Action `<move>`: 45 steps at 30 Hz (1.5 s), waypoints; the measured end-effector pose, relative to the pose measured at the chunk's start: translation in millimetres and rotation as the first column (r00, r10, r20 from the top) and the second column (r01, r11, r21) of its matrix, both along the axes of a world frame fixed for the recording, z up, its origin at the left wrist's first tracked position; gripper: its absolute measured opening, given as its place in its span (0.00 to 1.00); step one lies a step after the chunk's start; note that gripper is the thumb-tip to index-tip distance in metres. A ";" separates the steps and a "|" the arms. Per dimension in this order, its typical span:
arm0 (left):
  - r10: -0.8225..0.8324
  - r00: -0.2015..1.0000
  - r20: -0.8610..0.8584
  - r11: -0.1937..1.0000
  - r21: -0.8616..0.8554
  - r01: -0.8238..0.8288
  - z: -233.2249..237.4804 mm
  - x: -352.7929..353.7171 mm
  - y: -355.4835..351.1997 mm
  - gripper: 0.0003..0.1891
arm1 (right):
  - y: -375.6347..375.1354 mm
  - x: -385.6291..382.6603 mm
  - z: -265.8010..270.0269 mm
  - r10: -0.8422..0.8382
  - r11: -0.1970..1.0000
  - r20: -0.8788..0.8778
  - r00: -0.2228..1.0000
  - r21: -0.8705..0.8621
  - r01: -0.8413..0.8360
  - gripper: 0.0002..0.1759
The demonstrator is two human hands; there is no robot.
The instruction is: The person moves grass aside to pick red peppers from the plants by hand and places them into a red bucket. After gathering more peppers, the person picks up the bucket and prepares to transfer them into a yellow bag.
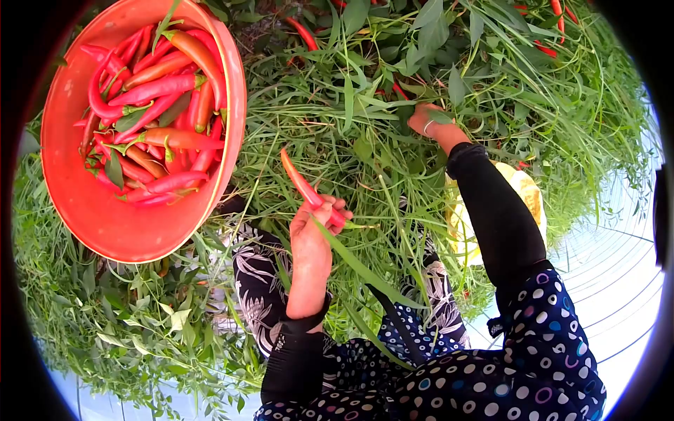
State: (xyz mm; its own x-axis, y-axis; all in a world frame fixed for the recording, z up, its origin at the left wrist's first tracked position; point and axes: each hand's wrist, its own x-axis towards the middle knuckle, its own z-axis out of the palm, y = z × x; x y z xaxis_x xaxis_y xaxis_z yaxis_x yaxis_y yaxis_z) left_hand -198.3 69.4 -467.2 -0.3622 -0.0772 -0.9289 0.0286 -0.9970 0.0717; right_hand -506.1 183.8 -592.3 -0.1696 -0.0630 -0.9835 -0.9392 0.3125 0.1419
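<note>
My left hand point(314, 223) is closed around a long red chili pepper point(300, 181), its orange tip pointing up and its green stem sticking out to the right. At the upper right, my right hand point(425, 120) reaches into the chili plants, fingers curled and partly covered by leaves. What it grips, if anything, is hidden. Just beyond those fingers shows a bit of another red chili point(400, 90). To the left of my left hand, a red plastic basin point(133, 235) holds a heap of picked red and orange-red chilies point(158, 88).
Dense grass point(302, 126) and leafy plants surround my hands. More red chilies point(302, 33) hang among the leaves at the top. A yellow-and-white rounded object point(528, 193) lies under my right forearm. My patterned trouser legs point(256, 281) are below.
</note>
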 end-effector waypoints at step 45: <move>-0.167 0.984 -0.063 0.985 0.023 0.169 -0.2 -21.7 -5.5 0.13 | -21.7 106.3 226.0 -0.616 0.338 0.245 0.748 -0.776 0.532 0.13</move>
